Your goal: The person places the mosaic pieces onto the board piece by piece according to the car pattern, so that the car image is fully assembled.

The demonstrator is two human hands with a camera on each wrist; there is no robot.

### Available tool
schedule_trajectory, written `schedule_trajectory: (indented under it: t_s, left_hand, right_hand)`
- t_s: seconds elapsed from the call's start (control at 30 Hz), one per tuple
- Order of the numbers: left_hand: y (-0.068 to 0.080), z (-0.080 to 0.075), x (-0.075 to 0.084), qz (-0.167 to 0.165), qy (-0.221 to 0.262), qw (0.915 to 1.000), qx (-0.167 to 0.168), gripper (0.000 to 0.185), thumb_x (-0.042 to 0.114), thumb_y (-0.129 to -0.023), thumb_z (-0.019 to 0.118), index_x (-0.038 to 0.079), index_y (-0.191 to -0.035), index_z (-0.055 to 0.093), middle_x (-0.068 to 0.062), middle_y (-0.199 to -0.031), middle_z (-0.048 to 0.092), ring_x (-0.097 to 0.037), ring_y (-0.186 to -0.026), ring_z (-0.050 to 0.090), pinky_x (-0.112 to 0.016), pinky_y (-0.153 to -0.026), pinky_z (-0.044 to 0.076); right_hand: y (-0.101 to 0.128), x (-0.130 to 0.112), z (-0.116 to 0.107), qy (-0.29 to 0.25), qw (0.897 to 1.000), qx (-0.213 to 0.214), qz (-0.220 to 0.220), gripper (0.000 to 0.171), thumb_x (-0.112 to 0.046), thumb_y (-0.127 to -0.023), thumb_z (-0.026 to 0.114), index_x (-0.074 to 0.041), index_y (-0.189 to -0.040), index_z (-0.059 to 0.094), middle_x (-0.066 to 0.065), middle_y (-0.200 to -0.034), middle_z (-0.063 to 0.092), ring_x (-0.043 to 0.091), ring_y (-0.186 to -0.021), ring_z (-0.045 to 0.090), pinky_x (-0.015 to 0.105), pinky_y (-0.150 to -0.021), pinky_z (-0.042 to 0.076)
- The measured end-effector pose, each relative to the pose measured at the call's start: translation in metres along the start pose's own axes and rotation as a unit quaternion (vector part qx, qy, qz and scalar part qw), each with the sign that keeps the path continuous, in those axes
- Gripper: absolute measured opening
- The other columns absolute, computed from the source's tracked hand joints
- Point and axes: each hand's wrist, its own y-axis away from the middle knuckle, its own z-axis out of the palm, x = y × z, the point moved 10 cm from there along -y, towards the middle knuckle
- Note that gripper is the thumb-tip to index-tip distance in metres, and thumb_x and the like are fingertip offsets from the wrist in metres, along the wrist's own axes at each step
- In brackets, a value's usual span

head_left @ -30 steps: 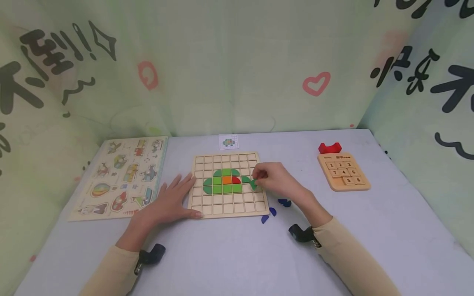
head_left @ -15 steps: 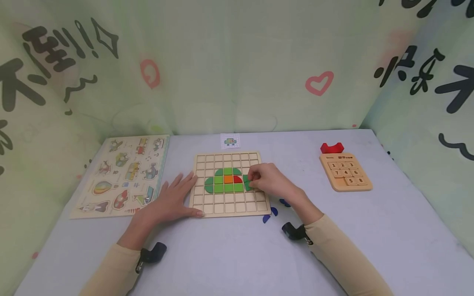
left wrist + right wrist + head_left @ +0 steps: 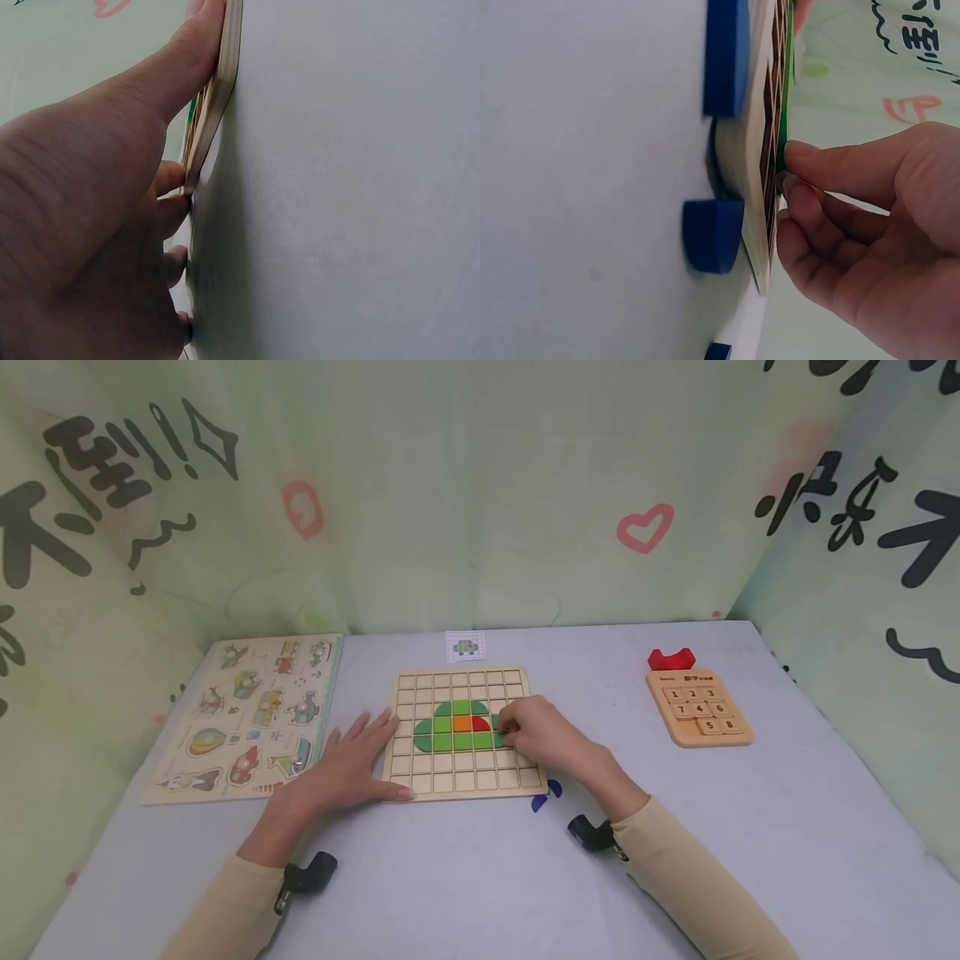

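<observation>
A: Head view?
B: Right grip (image 3: pixel 542 732) pinches green piece (image 3: pixel 498 741), right end of tile pattern (image 3: pixel 461 725) on grid board (image 3: pixel 453 785); long axis hidden; left grip (image 3: pixel 352 767) spread at left edge, farther off
A: Wrists?
B: Left: thumb (image 3: pixel 196 52) on board edge; right: green directly at fingertips (image 3: pixel 801 149)

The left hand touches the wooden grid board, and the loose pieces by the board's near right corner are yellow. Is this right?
Not quite: the loose pieces are blue, as the head view shows. The left hand does touch the wooden grid board.
</observation>
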Motion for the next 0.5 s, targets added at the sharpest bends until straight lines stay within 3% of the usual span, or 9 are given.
schedule_trajectory:
  t_s: [0.17, 0.5]
  left_hand:
    - [0.0010, -0.0007, 0.0007, -0.001, 0.001, 1.0000, -0.002, 0.120, 0.073, -0.070, 0.073, 0.014, -0.160, 0.019, -0.008, -0.169, 0.013, -0.039, -0.156, 0.003, -0.070, -0.120, 0.002]
    - [0.0013, -0.0008, 0.0009, -0.001, 0.003, 1.0000, -0.002, 0.120, 0.072, -0.070, 0.073, 0.014, -0.160, 0.019, -0.008, -0.169, 0.013, -0.040, -0.155, 0.003, -0.070, -0.120, 0.002]
  right_hand:
    - [-0.0008, -0.0041, 0.0028, 0.015, 1.000, 0.003, -0.021, 0.022, 0.005, -0.088, 0.063, -0.005, -0.104, 0.076, 0.004, -0.093, 0.069, 0.017, -0.078, 0.054, 0.024, -0.067, 0.047]
    - [0.0038, -0.0058, -0.0021, 0.024, 1.000, -0.003, -0.020, 0.021, 0.002, -0.088, 0.066, -0.007, -0.105, 0.076, 0.003, -0.097, 0.072, 0.017, -0.085, 0.057, 0.028, -0.076, 0.051]
